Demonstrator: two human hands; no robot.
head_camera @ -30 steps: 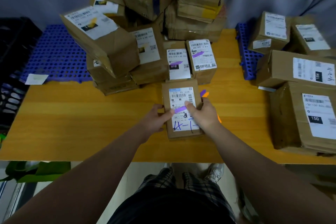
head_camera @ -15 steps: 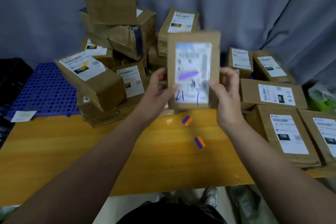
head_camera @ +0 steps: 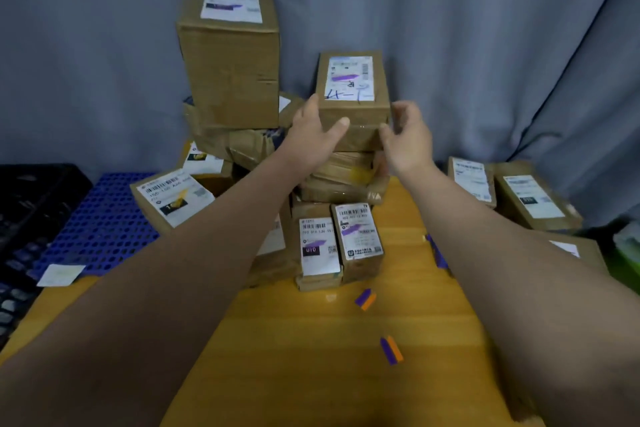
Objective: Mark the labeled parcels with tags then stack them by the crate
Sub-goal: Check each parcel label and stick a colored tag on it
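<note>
Left hand [head_camera: 317, 135] clasped the tagged parcel [head_camera: 353, 111] by its left side, thumb across the near face, as it lay flat atop the stack [head_camera: 341, 180] at upper centre, its long axis pointing away, while the right hand [head_camera: 407, 139] curled beside its right edge, grasp impossible to tell.

Grey curtain [head_camera: 450, 28] hangs behind the table [head_camera: 311, 374] in long folds. It fills everything I can see above and beyond the table's far edge. The table top is yellow-orange wood with board lines running side to side. A faint glare sits near its middle. A blue perforated panel [head_camera: 104, 225] lies flat on the table's left end. Something green [head_camera: 627, 253] sits just off the table's right edge, too blurred for me to name. Light is dim and even, with soft shadows.
</note>
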